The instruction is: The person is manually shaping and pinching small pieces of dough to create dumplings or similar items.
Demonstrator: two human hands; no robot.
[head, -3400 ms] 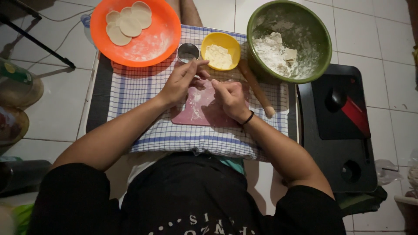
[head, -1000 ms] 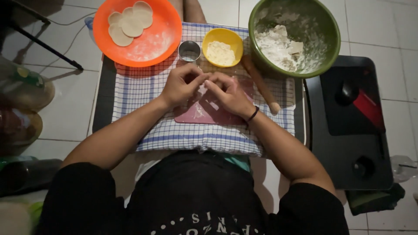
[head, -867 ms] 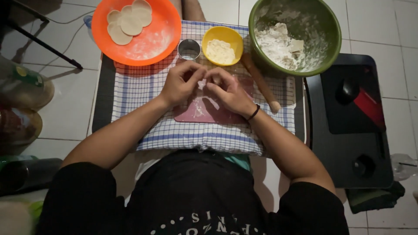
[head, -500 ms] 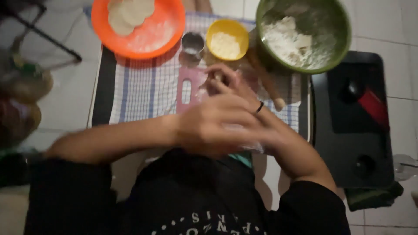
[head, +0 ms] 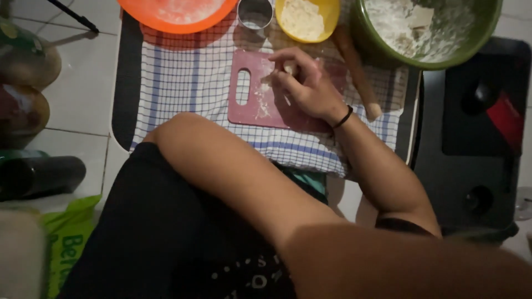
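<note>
Fingers curled, right hand on red cutting board

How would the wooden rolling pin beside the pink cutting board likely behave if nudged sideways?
The rolling pin is a round wooden cylinder, so it would probably roll rather than slide. It lies on the checked cloth, which may slow it. The green bowl stands close on its far side and would likely stop it.

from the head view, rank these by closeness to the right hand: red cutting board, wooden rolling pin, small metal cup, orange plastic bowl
1. Red cutting board: directly under the right hand.
2. Wooden rolling pin: just to its right.
3. Small metal cup: above, slightly left.
4. Orange plastic bowl: far upper left.
</note>
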